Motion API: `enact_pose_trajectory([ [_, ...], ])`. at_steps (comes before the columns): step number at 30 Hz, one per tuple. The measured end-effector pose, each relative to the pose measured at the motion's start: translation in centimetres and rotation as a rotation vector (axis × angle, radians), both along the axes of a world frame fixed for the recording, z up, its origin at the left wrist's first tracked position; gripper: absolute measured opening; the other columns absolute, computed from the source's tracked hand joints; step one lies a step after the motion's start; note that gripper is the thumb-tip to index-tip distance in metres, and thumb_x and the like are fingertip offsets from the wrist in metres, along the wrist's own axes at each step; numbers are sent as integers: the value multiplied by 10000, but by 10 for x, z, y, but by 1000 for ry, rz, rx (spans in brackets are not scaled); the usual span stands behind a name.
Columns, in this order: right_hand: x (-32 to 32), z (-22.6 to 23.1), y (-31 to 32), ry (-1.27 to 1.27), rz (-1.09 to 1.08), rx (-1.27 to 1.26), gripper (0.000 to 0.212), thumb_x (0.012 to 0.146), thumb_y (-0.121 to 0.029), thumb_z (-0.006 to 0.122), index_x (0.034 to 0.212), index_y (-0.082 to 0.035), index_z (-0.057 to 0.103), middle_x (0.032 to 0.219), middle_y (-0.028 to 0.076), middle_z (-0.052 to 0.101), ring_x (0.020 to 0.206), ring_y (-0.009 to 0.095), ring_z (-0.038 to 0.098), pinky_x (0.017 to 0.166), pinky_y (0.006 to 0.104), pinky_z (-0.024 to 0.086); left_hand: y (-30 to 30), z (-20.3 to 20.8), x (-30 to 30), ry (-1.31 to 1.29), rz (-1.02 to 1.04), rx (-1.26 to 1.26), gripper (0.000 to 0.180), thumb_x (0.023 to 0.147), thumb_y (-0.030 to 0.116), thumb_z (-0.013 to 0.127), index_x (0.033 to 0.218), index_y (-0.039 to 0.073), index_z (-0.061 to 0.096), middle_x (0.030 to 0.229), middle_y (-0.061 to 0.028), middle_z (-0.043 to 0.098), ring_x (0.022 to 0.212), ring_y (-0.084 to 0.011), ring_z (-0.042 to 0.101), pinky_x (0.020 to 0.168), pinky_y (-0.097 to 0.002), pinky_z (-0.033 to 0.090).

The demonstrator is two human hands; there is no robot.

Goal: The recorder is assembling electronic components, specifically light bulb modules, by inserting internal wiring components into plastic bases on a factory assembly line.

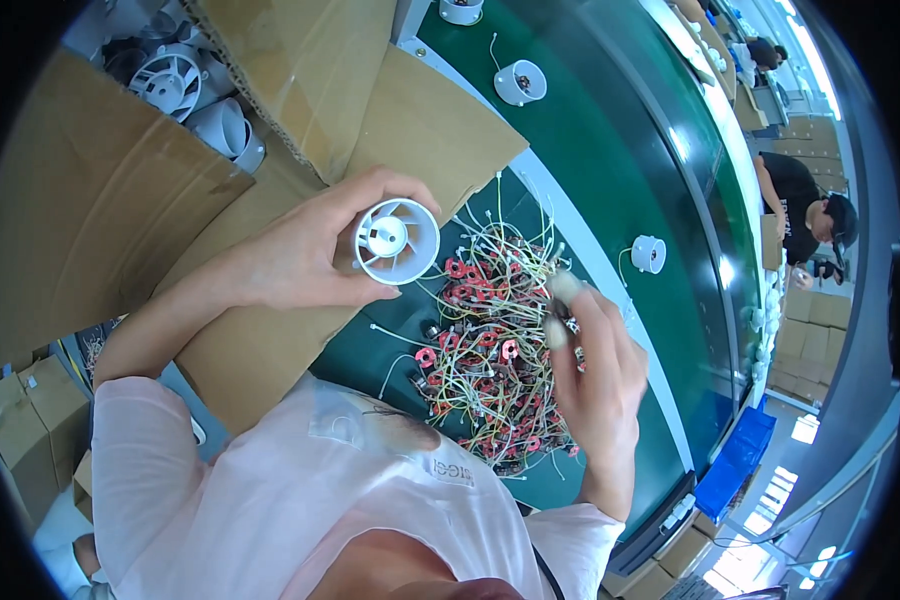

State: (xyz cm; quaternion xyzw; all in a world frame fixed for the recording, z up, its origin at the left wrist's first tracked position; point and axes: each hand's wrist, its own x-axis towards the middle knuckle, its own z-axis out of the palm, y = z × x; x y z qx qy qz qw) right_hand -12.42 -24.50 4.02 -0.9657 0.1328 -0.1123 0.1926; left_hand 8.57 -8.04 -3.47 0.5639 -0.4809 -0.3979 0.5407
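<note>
My left hand [320,245] is wrapped round a white plastic cylindrical fan housing [430,245]. The housing's open end faces up, showing a round hub and several vanes inside. To its right, a tangled heap of small red-and-dark wound motor coils [490,350] with thin pale wires lies on the green surface. My right hand [602,370] hovers at the heap's right edge, thumb and fingertips curled toward each other. Something small and dark shows between those fingertips, but blur hides what it is.
A cardboard box [100,200] with white fan housings [220,128] stands at upper left, its flap [440,130] reaching toward the heap. Beyond a pale rail, the green conveyor belt [600,150] carries white housings [520,82]. A person [805,210] works across the belt. A blue bin [735,465] is at right.
</note>
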Motion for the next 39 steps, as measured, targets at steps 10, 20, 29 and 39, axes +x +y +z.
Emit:
enact_pose_trajectory([
  [10, 6, 18, -1, -599, -16, 797, 297, 759, 50, 596, 1048, 41, 527, 977, 180, 609, 756, 210, 637, 630, 292, 519, -15, -4, 1, 76, -112, -11, 625, 632, -23, 686, 1188, 61, 414, 1163, -82, 452, 1111, -150, 471, 930, -290, 400],
  [20, 49, 11, -20, -481, 214, 510, 277, 729, 96, 578, 1002, 46, 564, 930, 163, 619, 733, 192, 625, 586, 271, 506, -12, -2, 14, 337, -304, 91, 674, 660, -4, 643, 1282, 44, 390, 1233, -64, 452, 1137, -159, 463, 972, -291, 376],
  [29, 73, 26, -20, -309, 464, 69, 314, 660, 115, 630, 961, 46, 572, 895, 160, 623, 690, 192, 593, 576, 259, 475, -12, 1, 18, 321, -347, 120, 722, 651, -13, 643, 1309, 36, 349, 1226, -69, 466, 1141, -152, 458, 977, -301, 374],
  [39, 95, 37, -13, -332, 567, -143, 361, 610, 135, 640, 953, 51, 565, 872, 178, 619, 693, 230, 617, 553, 280, 492, -9, 3, 21, 245, -339, 43, 642, 726, 52, 618, 1314, 74, 362, 1167, -40, 498, 1051, -123, 479, 856, -272, 446],
])
